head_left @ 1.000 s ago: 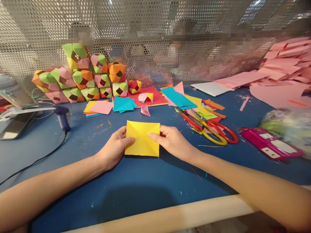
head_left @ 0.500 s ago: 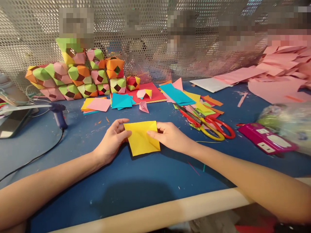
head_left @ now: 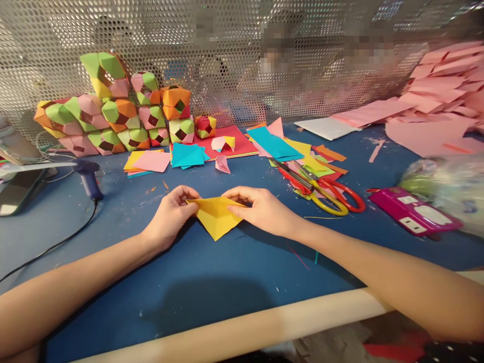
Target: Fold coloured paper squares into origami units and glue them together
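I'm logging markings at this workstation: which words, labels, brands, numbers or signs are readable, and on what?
None are readable.
Yellow paper: no lettering visible.
Magenta device: pale patches; any print is too small or blurred.
Corded blue tool: no legible marking.
Scissors: no legible marking.

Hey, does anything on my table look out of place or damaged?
Mostly just untidy: scissors lie on jumbled paper scraps to your right, and a pink strip sits apart on the blue tabletop, like a stray offcut. The yellow paper you're holding looks folded, with no visible tear.
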### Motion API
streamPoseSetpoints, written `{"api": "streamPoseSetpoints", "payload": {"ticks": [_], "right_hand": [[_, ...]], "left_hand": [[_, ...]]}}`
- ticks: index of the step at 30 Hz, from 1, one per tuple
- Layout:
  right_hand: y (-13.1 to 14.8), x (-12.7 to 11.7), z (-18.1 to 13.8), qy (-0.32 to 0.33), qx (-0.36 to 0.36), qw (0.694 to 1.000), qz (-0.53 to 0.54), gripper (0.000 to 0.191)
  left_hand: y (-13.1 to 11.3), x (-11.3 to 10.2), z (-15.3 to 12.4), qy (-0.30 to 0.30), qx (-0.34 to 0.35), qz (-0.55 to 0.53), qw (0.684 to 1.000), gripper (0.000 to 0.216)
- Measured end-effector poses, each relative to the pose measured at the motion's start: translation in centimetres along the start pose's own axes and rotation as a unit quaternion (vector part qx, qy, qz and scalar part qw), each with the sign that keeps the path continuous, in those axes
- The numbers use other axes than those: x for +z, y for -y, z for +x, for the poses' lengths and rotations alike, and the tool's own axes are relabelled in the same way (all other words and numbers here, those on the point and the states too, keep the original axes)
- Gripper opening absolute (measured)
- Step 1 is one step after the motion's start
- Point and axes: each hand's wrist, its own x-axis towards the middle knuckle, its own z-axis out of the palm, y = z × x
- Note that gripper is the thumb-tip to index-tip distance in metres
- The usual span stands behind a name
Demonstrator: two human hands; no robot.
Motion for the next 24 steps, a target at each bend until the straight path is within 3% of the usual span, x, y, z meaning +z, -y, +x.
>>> {"api": "streamPoseSetpoints", "payload": {"ticks": [5,8,10,13,17,20,24], "right_hand": [[0.6,-0.6,0.0,-0.007,0.009,1.0,0.006,0.021],[1.2,-0.7,-0.3,0.004,0.011,0.999,0.043,0.017],[1.4,-0.5,-0.4,-0.017,0.007,0.995,0.095,0.022],[1.0,-0.3,-0.1,-0.081,0.008,0.983,0.166,0.037],[0.1,-0.6,0.5,-0.129,0.021,0.972,0.193,0.04],[-0.1,-1.0,0.6,-0.086,0.012,0.986,0.144,0.035],[0.1,-0.8,0.2,-0.014,-0.006,0.995,0.097,0.033]], "left_hand": [[-1.6,0.4,-1.1,0.032,0.155,0.219,0.963,0.017],[-2.7,0.7,-1.7,0.033,0.223,0.264,0.938,0.006],[-2.9,0.8,-1.9,0.007,0.195,0.247,0.949,0.014],[-2.3,0.9,-1.8,-0.027,0.083,0.155,0.984,0.018],[-1.2,1.2,-1.8,0.025,-0.026,0.036,0.999,0.014],[-1.0,1.4,-2.1,0.075,-0.047,0.035,0.995,0.015],[-1.1,1.3,-1.9,0.056,-0.024,0.078,0.995,0.01]]}}
